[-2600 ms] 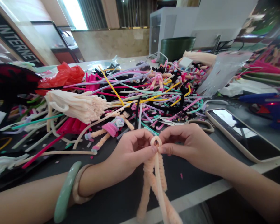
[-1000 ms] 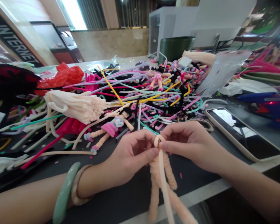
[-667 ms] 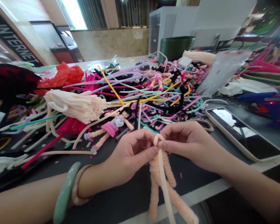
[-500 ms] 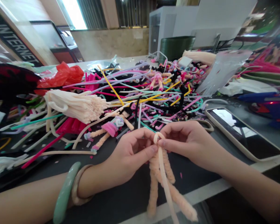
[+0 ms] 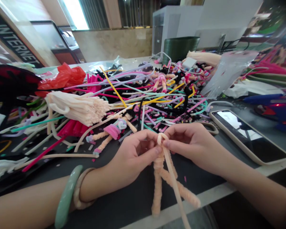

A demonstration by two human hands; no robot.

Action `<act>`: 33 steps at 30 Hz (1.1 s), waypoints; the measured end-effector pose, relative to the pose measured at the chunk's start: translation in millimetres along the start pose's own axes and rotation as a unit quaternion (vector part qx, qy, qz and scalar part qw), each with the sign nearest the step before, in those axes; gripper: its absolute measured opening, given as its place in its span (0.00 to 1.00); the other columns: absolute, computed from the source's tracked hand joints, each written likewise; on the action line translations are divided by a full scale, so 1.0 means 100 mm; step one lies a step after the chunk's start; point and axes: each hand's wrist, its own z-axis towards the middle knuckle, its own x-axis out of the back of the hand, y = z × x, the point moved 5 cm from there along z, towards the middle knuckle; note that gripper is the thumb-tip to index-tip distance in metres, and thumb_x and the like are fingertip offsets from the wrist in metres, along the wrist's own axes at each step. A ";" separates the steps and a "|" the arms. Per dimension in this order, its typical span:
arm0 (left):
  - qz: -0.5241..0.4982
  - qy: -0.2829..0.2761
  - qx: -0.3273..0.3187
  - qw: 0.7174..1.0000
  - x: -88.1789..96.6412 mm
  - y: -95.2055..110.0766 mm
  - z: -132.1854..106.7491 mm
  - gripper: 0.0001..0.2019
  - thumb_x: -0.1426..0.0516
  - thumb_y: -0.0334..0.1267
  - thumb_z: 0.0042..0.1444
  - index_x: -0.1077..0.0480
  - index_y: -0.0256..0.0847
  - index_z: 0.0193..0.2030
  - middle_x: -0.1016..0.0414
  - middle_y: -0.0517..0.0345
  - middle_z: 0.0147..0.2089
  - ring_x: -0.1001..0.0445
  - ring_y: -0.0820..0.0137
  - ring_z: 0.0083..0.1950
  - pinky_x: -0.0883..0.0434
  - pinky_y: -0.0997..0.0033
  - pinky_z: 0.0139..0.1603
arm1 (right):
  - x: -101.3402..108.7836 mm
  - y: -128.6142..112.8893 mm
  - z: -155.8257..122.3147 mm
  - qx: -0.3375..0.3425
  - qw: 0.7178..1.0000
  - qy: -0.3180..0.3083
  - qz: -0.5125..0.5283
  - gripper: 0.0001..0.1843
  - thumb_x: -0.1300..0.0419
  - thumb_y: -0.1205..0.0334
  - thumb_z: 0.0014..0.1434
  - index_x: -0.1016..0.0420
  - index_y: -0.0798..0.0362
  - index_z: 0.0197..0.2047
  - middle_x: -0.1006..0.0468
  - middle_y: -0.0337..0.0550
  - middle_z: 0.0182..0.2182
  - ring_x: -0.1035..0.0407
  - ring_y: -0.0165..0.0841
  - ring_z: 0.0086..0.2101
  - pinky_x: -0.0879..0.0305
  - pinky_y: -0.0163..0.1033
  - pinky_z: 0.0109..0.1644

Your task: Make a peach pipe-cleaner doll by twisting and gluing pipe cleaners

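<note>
Both my hands pinch the top loop of a peach pipe-cleaner figure (image 5: 157, 178) just above the dark table (image 5: 124, 203). My left hand (image 5: 131, 159), with a green bangle on its wrist, grips the loop from the left with thumb and fingers closed. My right hand (image 5: 190, 144) pinches it from the right. Two coiled fuzzy legs and one straight peach strand hang down from the loop towards the table's near edge.
A big heap of coloured pipe cleaners (image 5: 143, 95) covers the table beyond my hands, with a bundle of cream ones (image 5: 78, 108) and a small finished figure (image 5: 112, 132) at left. A phone (image 5: 248, 136) lies at right, a blue glue gun (image 5: 274, 105) behind it.
The hanging legs have swung and spread to the right, and the straight strand now slants down to the right. My hands have risen slightly while keeping their pinch on the loop.
</note>
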 end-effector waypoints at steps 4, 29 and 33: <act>0.026 0.004 -0.004 1.000 0.02 0.00 0.01 0.07 0.41 0.38 0.57 0.31 0.36 0.38 0.36 0.63 0.27 0.38 0.77 0.28 0.38 0.79 0.27 | 0.00 -0.01 0.00 -0.002 1.000 -0.002 0.011 0.07 0.40 0.60 0.59 0.24 0.55 0.34 0.26 0.40 0.27 0.35 0.30 0.29 0.37 0.35 0.32; 0.027 0.014 -0.012 0.999 0.05 -0.01 0.01 0.07 0.40 0.37 0.57 0.31 0.36 0.38 0.36 0.64 0.27 0.37 0.78 0.28 0.37 0.80 0.27 | 0.01 0.01 0.00 0.011 0.998 0.018 0.052 0.07 0.37 0.59 0.57 0.22 0.53 0.33 0.22 0.41 0.30 0.30 0.32 0.30 0.32 0.35 0.34; 0.030 0.017 -0.010 0.999 0.05 -0.01 0.00 0.07 0.40 0.37 0.57 0.31 0.36 0.38 0.36 0.64 0.27 0.38 0.78 0.28 0.38 0.79 0.27 | 0.03 -0.01 -0.01 0.019 0.999 0.035 0.031 0.08 0.36 0.56 0.56 0.22 0.52 0.33 0.22 0.41 0.30 0.29 0.33 0.30 0.32 0.36 0.34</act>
